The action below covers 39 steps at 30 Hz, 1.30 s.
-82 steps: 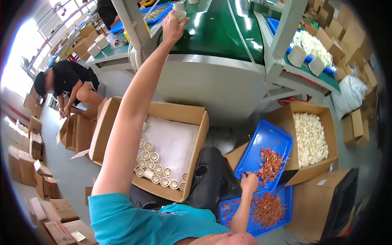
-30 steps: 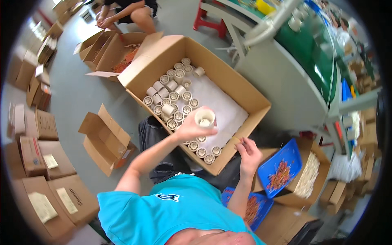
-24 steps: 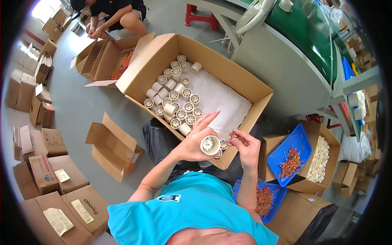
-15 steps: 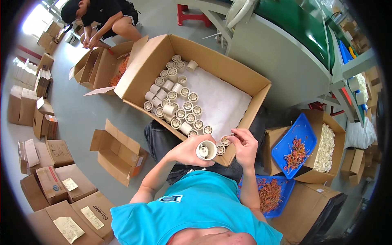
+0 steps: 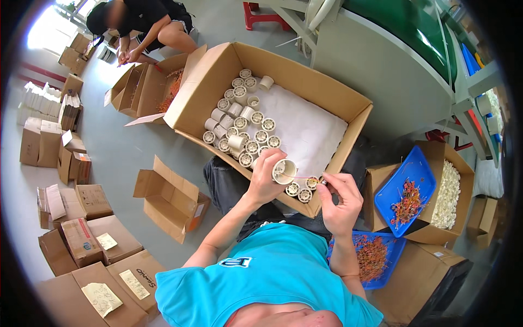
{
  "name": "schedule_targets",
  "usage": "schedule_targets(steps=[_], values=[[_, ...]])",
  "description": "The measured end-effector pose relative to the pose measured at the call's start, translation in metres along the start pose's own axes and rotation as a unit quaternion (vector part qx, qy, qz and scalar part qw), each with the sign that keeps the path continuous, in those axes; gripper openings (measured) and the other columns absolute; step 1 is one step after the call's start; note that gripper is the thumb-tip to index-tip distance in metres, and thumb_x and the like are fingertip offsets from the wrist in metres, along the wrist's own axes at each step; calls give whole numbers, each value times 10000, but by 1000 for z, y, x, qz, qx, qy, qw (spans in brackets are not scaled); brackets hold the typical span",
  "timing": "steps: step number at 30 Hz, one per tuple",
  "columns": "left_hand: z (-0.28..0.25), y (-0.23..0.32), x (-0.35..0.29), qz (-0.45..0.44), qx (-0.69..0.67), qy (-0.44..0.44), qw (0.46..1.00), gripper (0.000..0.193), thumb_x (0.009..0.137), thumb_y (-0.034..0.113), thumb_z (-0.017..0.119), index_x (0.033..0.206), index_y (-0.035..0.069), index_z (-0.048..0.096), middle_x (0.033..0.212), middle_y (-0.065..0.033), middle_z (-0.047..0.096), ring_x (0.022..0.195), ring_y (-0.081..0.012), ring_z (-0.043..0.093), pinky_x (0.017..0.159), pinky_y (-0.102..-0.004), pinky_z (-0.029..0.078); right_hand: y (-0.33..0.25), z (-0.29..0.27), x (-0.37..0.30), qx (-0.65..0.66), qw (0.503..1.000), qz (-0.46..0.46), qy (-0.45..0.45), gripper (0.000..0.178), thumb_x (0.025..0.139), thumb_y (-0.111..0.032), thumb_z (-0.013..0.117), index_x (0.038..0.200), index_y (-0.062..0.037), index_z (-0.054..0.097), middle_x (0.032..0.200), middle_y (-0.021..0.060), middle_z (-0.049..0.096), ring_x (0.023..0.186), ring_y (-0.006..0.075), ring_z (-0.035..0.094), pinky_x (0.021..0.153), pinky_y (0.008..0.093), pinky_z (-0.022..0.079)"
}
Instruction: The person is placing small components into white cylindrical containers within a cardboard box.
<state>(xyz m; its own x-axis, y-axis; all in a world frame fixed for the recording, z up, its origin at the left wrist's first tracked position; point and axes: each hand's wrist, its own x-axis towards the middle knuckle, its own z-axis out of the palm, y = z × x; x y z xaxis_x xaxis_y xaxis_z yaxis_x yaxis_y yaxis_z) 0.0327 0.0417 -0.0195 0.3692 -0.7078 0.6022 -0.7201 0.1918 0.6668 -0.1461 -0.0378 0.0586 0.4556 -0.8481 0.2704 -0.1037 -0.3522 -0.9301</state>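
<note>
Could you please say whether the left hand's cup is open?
Open: the cup in the left hand shows its inside, without a lid.

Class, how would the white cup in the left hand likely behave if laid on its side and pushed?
The white cup would probably roll, since its outer wall looks round. It is likely stiff: its rim looks circular in the left hand. It may be light for its size, being largely hollow and held one-handed.

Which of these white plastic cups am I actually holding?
The white cup in your left hand, its open mouth turned up toward the camera; it is gripped, unlike the other cups sitting loose in the big cardboard box.
</note>
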Motion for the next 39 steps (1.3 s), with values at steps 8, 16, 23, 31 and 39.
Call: schedule_targets(steps=[8,16,23,31,39], values=[[0,5,2,19,27,-10,999,609,684,72,882,1170,26,517,1074,-176,597,947,-330,624,796,-394,522,0,3,0,-33,999,12,-17,225,769,62,747,990,42,713,872,105,646,673,164,648,622,269,524],[4,4,2,42,40,-10,998,610,611,26,825,1153,32,545,1070,-141,590,944,-336,605,793,-422,499,-2,8,-3,-43,998,30,-20,201,782,41,750,979,41,711,857,107,648,639,159,645,597,278,527],[11,18,13,74,90,-62,991,507,608,128,785,1067,62,580,1034,-91,626,1015,-289,601,949,-462,410,8,31,-2,-116,991,-66,-7,219,703,1,770,916,-11,723,1039,125,625,911,298,627,768,383,523],[18,14,8,46,14,-100,994,513,613,40,769,1085,42,567,1009,-112,635,940,-310,632,841,-411,493,16,33,1,-72,996,14,-48,171,713,-25,759,882,-50,751,1027,105,634,907,276,632,771,379,524],[26,17,11,42,-68,-102,992,540,606,-12,778,1099,23,559,987,-130,631,872,-318,634,743,-400,521,13,24,2,-33,997,45,-48,179,730,17,730,904,-22,752,983,109,644,874,268,658,749,364,541]])
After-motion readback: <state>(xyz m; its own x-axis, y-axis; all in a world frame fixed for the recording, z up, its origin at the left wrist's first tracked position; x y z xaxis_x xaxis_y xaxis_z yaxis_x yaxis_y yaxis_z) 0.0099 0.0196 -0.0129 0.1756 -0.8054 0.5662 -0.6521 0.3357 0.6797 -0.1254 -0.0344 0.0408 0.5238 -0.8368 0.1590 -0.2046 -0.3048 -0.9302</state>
